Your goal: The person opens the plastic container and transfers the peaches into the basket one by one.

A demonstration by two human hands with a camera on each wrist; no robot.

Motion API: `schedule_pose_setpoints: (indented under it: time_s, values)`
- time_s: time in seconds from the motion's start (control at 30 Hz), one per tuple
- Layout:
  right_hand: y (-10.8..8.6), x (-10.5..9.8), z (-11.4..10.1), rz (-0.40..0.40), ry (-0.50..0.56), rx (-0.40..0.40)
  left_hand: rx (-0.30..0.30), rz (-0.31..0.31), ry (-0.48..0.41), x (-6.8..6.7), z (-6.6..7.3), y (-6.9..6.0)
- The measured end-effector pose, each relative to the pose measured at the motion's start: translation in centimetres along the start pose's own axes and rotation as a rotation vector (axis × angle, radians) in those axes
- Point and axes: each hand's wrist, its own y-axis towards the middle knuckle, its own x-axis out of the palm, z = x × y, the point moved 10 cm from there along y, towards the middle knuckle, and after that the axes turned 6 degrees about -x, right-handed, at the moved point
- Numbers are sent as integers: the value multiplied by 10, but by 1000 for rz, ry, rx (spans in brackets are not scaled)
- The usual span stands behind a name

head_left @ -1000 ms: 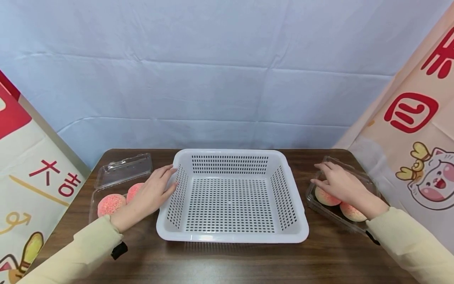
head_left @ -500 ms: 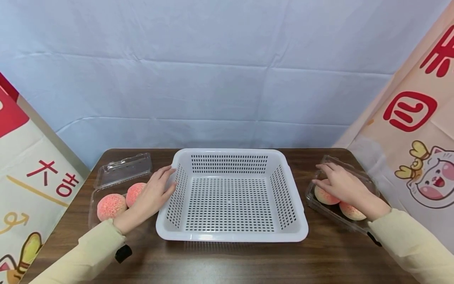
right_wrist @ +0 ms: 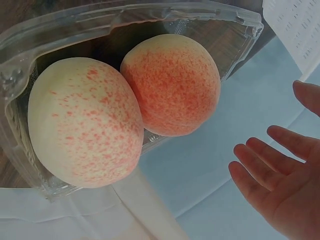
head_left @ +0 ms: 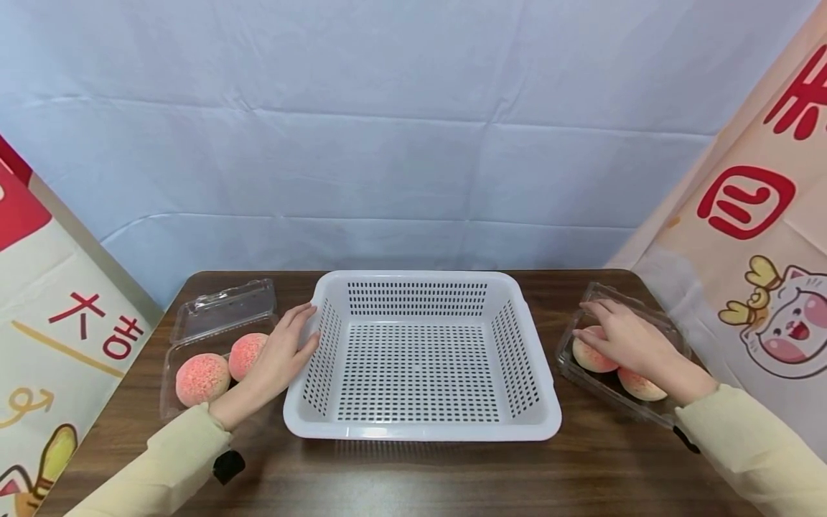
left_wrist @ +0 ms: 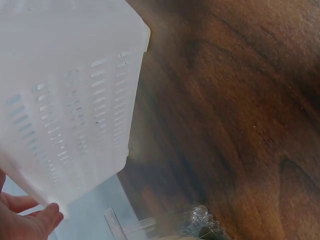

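Note:
A white plastic basket with slotted walls stands mid-table. My left hand is at its left rim, fingers relaxed; the left wrist view has fingertips at the rim's corner. Left of it, an open clear plastic box contains two pink peaches, one in full sight, the other partly behind the hand. On the right, my right hand hovers with loose fingers over another clear box. Inside lie two pale peaches with red speckles, one beside the other.
The brown wooden table runs under everything. The left box's raised lid leans toward the back. A pale blue cloth hangs behind, with printed banners at the sides.
My left hand has shifted very slightly left, showing more of the second pink peach. The right hand has moved a little to the right. Basket and boxes stay put.

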Motion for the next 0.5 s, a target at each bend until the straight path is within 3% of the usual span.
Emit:
schedule_pose_setpoints:
  time_s: [0.23, 0.5]
  values:
    - [-3, 1, 1, 4, -3, 13, -21, -17, -39, 2, -2, -1]
    - [-8, 10, 5, -46, 21, 45, -49, -40, -49, 3, -5, -1]
